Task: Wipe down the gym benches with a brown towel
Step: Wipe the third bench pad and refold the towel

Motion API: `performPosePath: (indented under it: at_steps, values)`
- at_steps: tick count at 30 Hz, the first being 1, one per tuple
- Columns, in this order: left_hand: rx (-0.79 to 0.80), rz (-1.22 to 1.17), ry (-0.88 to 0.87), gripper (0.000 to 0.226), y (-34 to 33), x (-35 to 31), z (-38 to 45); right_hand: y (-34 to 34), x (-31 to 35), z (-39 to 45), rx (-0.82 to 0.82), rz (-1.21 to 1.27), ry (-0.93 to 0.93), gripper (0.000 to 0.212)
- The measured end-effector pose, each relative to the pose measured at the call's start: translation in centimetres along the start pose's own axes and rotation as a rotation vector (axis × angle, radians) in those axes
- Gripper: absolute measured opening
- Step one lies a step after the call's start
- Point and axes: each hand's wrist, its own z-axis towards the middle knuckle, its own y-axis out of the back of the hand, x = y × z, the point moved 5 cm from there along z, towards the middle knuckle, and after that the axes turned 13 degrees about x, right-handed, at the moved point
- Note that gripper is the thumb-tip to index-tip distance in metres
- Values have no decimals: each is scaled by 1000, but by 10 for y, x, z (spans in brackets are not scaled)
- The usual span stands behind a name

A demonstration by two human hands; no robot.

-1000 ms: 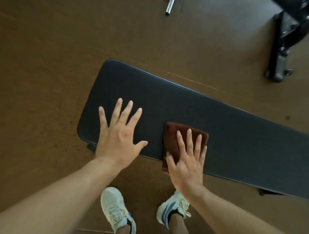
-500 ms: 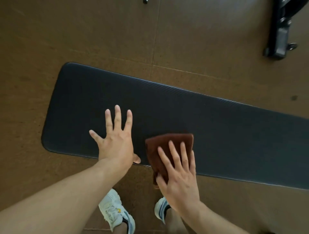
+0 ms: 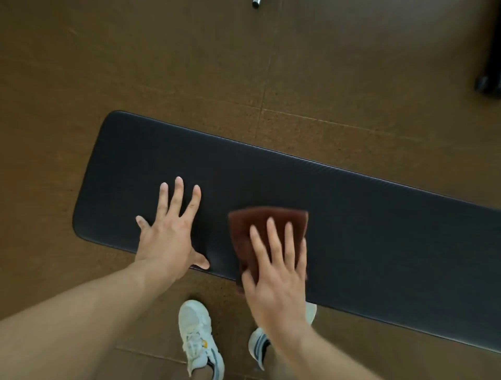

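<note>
The right hand (image 3: 276,274) lies flat on the folded brown towel (image 3: 260,230), its fingers straight and slightly spread; it presses the cloth and grips nothing. The towel sits at the near edge of the black bench pad (image 3: 379,230), with one corner hanging over that edge under the palm, and most of the cloth shows beyond the fingertips. The left hand (image 3: 168,238) is also flat on the pad, fingers spread, just beside the towel toward the pad's rounded end and apart from it. Below the near edge of the pad stand two white sneakers (image 3: 199,339) on the brown floor (image 3: 162,67). Beyond the far edge, a metal bar end (image 3: 256,3) lies on the floor. Compared with half a second ago, both hands and the towel are farther from the rounded end of the pad.
</note>
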Motion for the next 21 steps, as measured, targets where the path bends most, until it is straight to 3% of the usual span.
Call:
performPosePath:
  at_steps: [3,8,12,16,21]
  values:
    - [-4,1,-1,156,-2,0,-1,-22,-2,-33,83,-52,93,82]
    - [-24,-5,-22,158,-4,3,0,43,8,102,-23,36,-17,70]
    - [-45,14,-36,158,-3,3,0,81,-11,165,34,49,-103,66]
    - [-50,15,-46,158,-2,1,-1,47,-26,68,-127,112,-145,59]
    - [-29,6,-35,158,-2,-1,-1,-25,-32,-78,37,52,-220,67]
